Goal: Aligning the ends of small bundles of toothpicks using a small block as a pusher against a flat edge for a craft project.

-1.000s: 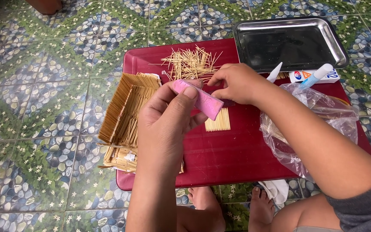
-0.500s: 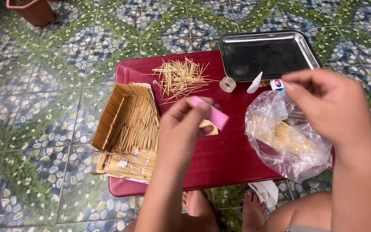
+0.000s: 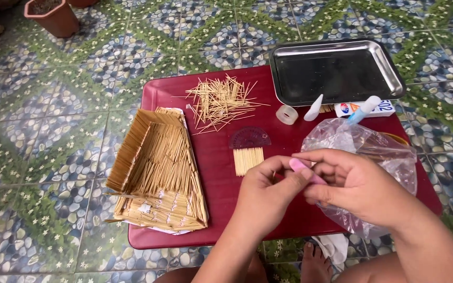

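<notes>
Fingers (image 3: pixel 289 181) of both hands pinch pink strip (image 3: pixel 304 169); steel tray (image 3: pixel 394 78) holds nothing.

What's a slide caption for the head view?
Both hands, left hand and right hand, pinch a pink strip over a red tray of toothpicks.

A home patio is being suggested by the patterned floor tiles (image 3: pixel 53 131) and terracotta pot (image 3: pixel 53 18) far beyond the left hand (image 3: pixel 266 196).
</notes>
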